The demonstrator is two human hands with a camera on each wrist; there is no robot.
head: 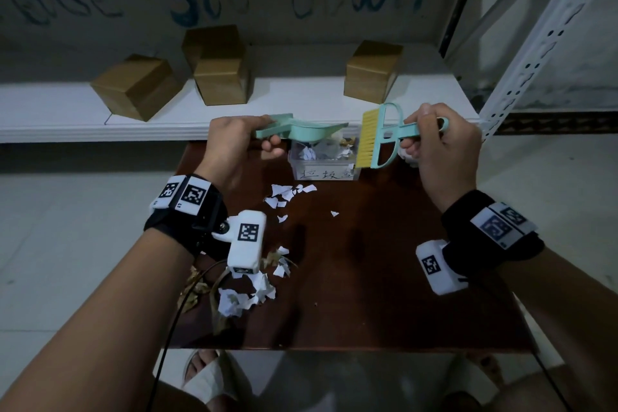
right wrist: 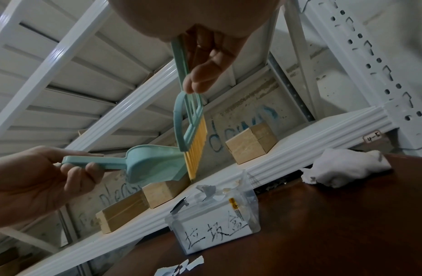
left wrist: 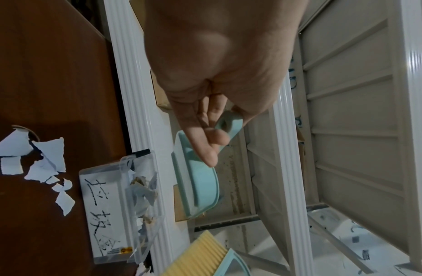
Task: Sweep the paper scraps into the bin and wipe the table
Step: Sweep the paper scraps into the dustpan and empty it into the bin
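Held aloft over a clear plastic bin (head: pixel 323 160) with a handwritten label, at the far edge of the dark brown wooden bench (head: pixel 384 278): a small mint-green plastic dustpan (head: pixel 301 132), handle gripped in the curled left hand (head: pixel 234 144). Beside its mouth, a mint-green hand brush with yellow bristles (head: pixel 371 140), handle pinched in the right hand (head: pixel 434 150). Torn white paper scraps (head: pixel 287 194) scattered on the bench, more heaped nearer (head: pixel 247 294). Crumpled white cloth (right wrist: pixel 346 166) right of the bin.
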